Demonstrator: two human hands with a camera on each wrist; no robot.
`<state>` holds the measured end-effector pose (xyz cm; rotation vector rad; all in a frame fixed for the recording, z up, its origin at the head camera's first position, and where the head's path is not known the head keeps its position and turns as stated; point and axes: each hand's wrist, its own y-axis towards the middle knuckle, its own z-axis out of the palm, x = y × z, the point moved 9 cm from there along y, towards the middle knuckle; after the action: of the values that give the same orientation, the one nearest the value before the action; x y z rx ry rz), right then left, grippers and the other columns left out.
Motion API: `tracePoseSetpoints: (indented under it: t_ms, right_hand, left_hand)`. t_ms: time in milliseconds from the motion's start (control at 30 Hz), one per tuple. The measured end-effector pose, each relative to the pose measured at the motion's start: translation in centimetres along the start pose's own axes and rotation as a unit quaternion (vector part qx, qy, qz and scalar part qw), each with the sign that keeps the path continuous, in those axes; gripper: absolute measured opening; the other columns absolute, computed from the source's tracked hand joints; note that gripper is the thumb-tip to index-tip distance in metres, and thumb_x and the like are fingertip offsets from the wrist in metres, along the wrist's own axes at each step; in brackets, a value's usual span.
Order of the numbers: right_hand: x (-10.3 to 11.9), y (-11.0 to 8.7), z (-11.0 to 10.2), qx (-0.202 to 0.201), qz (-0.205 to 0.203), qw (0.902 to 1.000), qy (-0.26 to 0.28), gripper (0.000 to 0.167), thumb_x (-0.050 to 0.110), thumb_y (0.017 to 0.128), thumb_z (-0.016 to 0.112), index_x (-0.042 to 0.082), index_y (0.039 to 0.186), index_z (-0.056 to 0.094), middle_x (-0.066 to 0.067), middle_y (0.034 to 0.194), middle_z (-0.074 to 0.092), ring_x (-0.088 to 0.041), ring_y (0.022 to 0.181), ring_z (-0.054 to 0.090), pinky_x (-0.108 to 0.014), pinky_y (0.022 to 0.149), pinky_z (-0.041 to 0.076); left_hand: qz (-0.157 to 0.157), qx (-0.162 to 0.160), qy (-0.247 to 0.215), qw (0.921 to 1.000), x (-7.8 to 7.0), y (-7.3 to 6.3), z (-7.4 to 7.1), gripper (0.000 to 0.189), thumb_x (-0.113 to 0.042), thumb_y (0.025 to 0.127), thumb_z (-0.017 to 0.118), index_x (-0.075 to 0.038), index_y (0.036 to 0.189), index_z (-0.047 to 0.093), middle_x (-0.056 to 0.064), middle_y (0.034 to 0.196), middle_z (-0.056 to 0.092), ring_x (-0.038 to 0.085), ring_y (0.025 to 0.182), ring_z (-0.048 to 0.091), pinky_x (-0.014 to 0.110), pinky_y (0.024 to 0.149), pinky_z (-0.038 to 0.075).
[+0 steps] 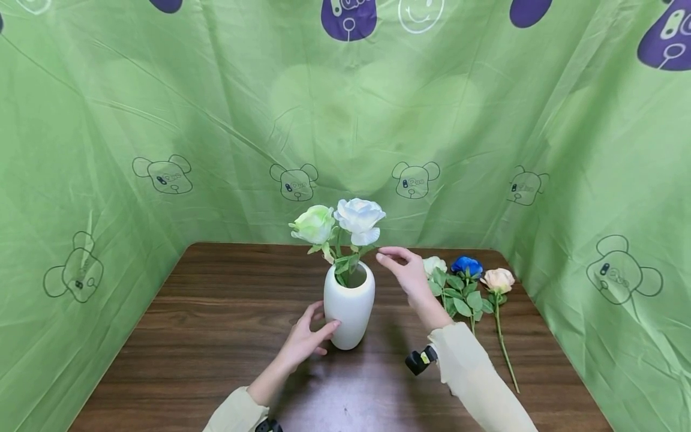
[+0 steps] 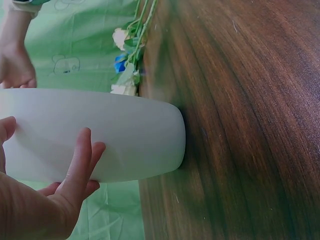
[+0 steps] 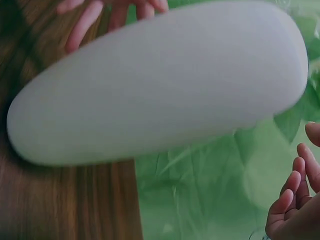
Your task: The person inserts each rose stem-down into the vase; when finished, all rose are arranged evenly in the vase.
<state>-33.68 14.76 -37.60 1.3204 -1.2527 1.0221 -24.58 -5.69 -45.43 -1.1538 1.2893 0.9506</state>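
Observation:
A white vase [image 1: 348,315] stands upright on the table, holding a white rose [image 1: 360,219] and a pale green rose [image 1: 314,225]. My left hand [image 1: 305,339] steadies the vase low on its left side, thumb in front and fingers reaching around; the left wrist view shows those fingers [image 2: 80,160] against its wall. Beside the vase's mouth on the right is my right hand [image 1: 409,276], its fingertips close to the white rose's leaves. In the right wrist view, a gap separates its thumb from its loosely bent fingers [image 3: 283,200], and I see nothing between them.
Right of the vase lie a whitish rose [image 1: 434,264], a blue rose [image 1: 467,266] and a peach rose [image 1: 498,280] with long stems on the brown wooden table [image 1: 216,324]. Green cloth [image 1: 232,120] hangs behind the table and along both sides.

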Motion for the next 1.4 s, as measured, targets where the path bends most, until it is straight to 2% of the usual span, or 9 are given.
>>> tracePoseSetpoints:
  t_ms: [233,400,633,667,767,1033,1167,1300,1400]
  right_hand:
    - [-4.4,1.1,-3.4,-0.028,-0.004,0.9996,0.0,0.035,0.032,0.074,0.071,0.008,0.1,0.065,-0.007,0.098,0.06,-0.02,0.089,0.052,-0.035,0.077,0.041]
    - [-6.6,0.3,-4.8,-0.041,0.068,0.9964,-0.029,0.037,0.027,0.078,0.068,0.002,0.105,0.062,-0.009,0.103,0.057,-0.021,0.092,0.049,-0.034,0.078,0.04]
    - [-18.0,3.6,-8.4,-0.044,0.034,0.9983,0.016,0.033,0.029,0.076,0.069,0.009,0.103,0.065,-0.002,0.095,0.062,-0.018,0.081,0.056,-0.029,0.065,0.046]
    - [-18.2,3.5,-8.8,-0.056,0.04,0.9976,0.009,0.035,0.03,0.077,0.069,0.008,0.104,0.065,-0.001,0.099,0.062,-0.017,0.081,0.057,-0.028,0.065,0.046]
    - [-23.0,5.0,-10.9,-0.08,0.041,0.9959,0.005,0.037,0.035,0.074,0.071,0.013,0.103,0.066,0.007,0.099,0.062,-0.009,0.077,0.057,-0.02,0.063,0.046]
    - [-16.2,0.1,-12.1,-0.134,0.092,0.9854,-0.05,0.035,0.013,0.077,0.065,-0.007,0.105,0.059,-0.007,0.089,0.061,-0.02,0.074,0.055,-0.03,0.066,0.045]
    - [-18.6,-0.2,-13.6,-0.158,0.124,0.9746,-0.1,0.036,0.016,0.077,0.066,-0.004,0.106,0.058,-0.003,0.089,0.059,-0.012,0.076,0.051,-0.027,0.05,0.043]
    - [-22.4,0.0,-15.1,-0.163,0.125,0.9661,-0.156,0.04,0.027,0.078,0.067,0.0,0.105,0.058,-0.009,0.09,0.059,-0.02,0.077,0.052,-0.028,0.049,0.041]
    - [-22.6,-0.7,-15.4,-0.171,0.116,0.9621,-0.177,0.04,0.026,0.078,0.068,-0.002,0.104,0.058,-0.013,0.087,0.06,-0.02,0.072,0.054,-0.025,0.047,0.041]
  left_hand:
    - [0.001,-0.001,0.001,1.0,0.0,0.0,0.0,0.062,-0.024,0.083,0.062,-0.002,0.132,0.029,0.032,0.126,0.034,0.042,0.088,0.056,0.043,0.056,0.052]
    - [0.0,0.0,0.002,1.0,0.0,0.0,0.0,0.063,-0.024,0.084,0.062,-0.002,0.132,0.029,0.032,0.126,0.034,0.041,0.088,0.057,0.046,0.057,0.052]
    - [0.003,-0.001,0.0,1.0,2.8,1.3,-0.3,0.068,-0.031,0.082,0.063,-0.005,0.134,0.028,0.031,0.128,0.034,0.039,0.087,0.058,0.041,0.054,0.052]
    - [0.004,-0.002,0.001,1.0,3.1,1.5,-0.4,0.068,-0.033,0.081,0.063,-0.006,0.134,0.028,0.03,0.128,0.034,0.038,0.087,0.058,0.041,0.054,0.052]
    - [0.016,-0.003,0.007,0.9998,3.1,1.5,-0.4,0.069,-0.037,0.081,0.063,-0.006,0.133,0.03,0.031,0.126,0.035,0.038,0.086,0.059,0.043,0.053,0.052]
    - [0.016,-0.005,0.006,0.9998,3.0,1.6,-0.4,0.069,-0.038,0.08,0.063,-0.007,0.132,0.03,0.03,0.126,0.036,0.038,0.086,0.058,0.043,0.054,0.052]
    - [0.003,-0.004,0.001,1.0,3.3,1.7,-0.4,0.068,-0.034,0.081,0.064,-0.008,0.134,0.029,0.028,0.128,0.035,0.038,0.088,0.058,0.042,0.054,0.052]
    - [-0.001,-0.004,0.0,1.0,3.4,1.7,-0.4,0.068,-0.032,0.082,0.063,-0.009,0.134,0.028,0.028,0.128,0.035,0.039,0.088,0.058,0.041,0.053,0.052]
    - [-0.002,-0.004,0.0,1.0,3.4,1.7,-0.4,0.067,-0.033,0.081,0.064,-0.009,0.134,0.029,0.027,0.128,0.036,0.038,0.088,0.058,0.042,0.054,0.052]
